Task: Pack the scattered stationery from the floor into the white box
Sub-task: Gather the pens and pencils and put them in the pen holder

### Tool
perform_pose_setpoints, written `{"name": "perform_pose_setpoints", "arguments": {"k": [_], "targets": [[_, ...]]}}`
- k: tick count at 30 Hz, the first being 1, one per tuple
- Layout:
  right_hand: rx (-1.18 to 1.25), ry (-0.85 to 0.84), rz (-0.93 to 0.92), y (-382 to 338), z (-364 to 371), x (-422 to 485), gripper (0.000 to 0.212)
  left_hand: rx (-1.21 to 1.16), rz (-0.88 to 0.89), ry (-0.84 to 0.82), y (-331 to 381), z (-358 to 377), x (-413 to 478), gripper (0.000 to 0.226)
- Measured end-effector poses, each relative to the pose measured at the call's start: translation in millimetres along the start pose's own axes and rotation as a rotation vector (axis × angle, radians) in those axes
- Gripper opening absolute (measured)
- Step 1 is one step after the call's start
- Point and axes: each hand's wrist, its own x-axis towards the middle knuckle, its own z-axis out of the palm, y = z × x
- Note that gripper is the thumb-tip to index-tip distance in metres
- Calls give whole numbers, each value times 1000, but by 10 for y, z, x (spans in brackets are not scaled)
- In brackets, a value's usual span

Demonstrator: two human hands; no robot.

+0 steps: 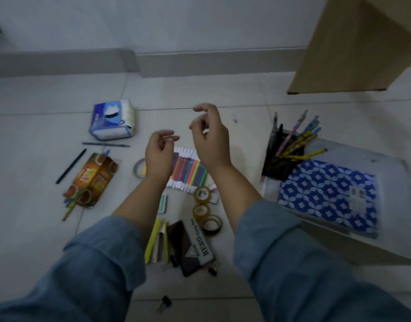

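Note:
My left hand (160, 156) and my right hand (211, 140) are raised above the floor, fingers loosely curled and apart, holding nothing. Below them lies a pack of coloured markers (188, 170). Three tape rolls (203, 206) lie in a row near my right forearm, with another thin roll (138, 169) to the left. A HERO box (201, 242) and yellow notepads (157, 240) lie nearer to me. The white box (385, 238) stands on the right, holding a blue patterned notebook (327, 196) and a black cup of pens and pencils (286, 156).
A blue tissue pack (111, 119), two dark pens (71, 167), and an orange carton with pencils (93, 180) lie at the left. A binder clip (166, 302) lies near my elbows. A wooden furniture leg (353, 47) rises at the upper right; the wall skirting runs behind.

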Motion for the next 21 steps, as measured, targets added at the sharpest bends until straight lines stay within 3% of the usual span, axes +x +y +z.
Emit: {"name": "perform_pose_setpoints", "arguments": {"k": [9, 12, 18, 21], "targets": [[-160, -193, 360, 363, 651, -578, 21, 112, -206, 83, -783, -876, -359, 19], [-267, -287, 375, 436, 898, -728, 21, 213, -251, 160, -1057, -1237, -493, 16], [-279, -391, 356, 458, 1683, -761, 17, 263, -277, 549, -1286, -1925, -41, 19], [-231, -382, 315, 477, 2032, -780, 17, 423, -336, 460, -1531, -2376, 336, 38]]}}
